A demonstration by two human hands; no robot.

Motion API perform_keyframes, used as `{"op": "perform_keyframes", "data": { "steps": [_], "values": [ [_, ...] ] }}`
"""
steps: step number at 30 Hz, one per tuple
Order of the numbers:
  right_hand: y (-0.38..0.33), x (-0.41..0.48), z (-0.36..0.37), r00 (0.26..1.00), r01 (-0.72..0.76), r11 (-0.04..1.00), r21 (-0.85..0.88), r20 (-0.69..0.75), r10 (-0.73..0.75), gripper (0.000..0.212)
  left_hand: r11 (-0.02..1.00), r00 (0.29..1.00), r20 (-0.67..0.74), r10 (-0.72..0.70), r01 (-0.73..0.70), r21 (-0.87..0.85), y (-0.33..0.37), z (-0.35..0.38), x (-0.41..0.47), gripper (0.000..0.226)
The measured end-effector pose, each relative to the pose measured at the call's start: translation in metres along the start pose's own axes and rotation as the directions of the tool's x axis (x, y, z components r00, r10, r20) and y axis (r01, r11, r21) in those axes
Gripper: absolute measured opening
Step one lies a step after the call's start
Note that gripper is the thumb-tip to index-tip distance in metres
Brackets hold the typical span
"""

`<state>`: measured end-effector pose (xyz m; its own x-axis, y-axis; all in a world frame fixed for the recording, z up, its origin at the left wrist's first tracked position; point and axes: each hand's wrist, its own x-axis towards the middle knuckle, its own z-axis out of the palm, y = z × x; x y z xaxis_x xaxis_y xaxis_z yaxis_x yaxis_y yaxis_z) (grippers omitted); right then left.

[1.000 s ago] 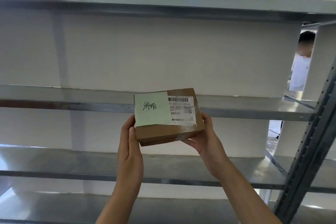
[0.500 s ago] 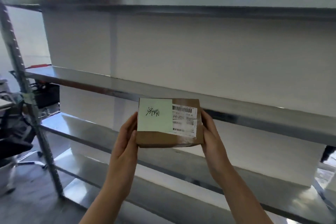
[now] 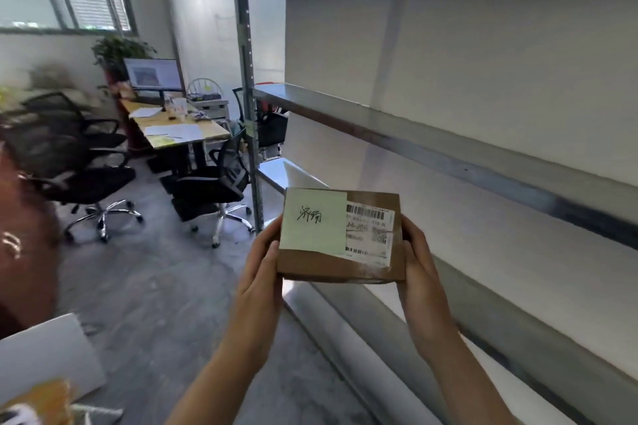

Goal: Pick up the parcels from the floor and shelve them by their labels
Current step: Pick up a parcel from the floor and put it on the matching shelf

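Metal shelving rack (image 3: 448, 148) standing bare at right. Cardboard parcel (image 3: 340, 238) being held mid-air before it, left hand (image 3: 262, 266) and right hand (image 3: 419, 262) gripping its ends. Green handwritten note (image 3: 312, 222) facing up. Step: reading label; next, finding matching shelf.

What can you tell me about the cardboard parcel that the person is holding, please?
The parcel is a small, flat brown cardboard box, held level in the air beside the metal shelving. A pale green note with black handwriting covers the left of its top face; a white shipping label with barcodes covers the right. Clear tape seems to cross its front edge. The left hand grips its left end and the right hand its right end.
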<state>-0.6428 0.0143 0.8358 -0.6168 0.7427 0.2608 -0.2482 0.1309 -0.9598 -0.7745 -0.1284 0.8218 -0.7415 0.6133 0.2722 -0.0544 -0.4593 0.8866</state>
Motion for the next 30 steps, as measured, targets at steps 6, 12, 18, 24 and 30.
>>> {"op": "perform_keyframes", "data": {
  "steps": [6,12,18,24,30],
  "values": [
    [0.024,0.021,0.080,0.984,-0.028,0.999,0.019,0.176,0.024,0.034,1.000,0.988,-0.150,0.019,-0.016,0.021,0.013,-0.074,0.009,0.040],
    [0.045,0.068,0.175,0.964,-0.023,0.997,0.067,0.265,0.004,0.035,0.995,0.971,-0.229,0.066,-0.048,0.083,0.033,-0.156,0.051,0.039],
    [0.070,0.113,0.280,0.956,-0.044,0.994,0.097,0.293,0.014,0.035,0.991,0.955,-0.282,0.087,-0.055,0.118,0.049,-0.248,0.109,0.039],
    [0.097,0.156,0.361,0.947,-0.044,0.998,0.054,0.321,0.024,0.036,0.993,0.943,-0.324,0.074,-0.040,0.110,0.060,-0.322,0.165,0.038],
    [0.121,0.189,0.399,0.952,-0.068,0.996,0.050,0.302,0.050,0.036,0.994,0.944,-0.326,0.057,-0.022,0.111,0.057,-0.358,0.202,0.038]
  ]
}}
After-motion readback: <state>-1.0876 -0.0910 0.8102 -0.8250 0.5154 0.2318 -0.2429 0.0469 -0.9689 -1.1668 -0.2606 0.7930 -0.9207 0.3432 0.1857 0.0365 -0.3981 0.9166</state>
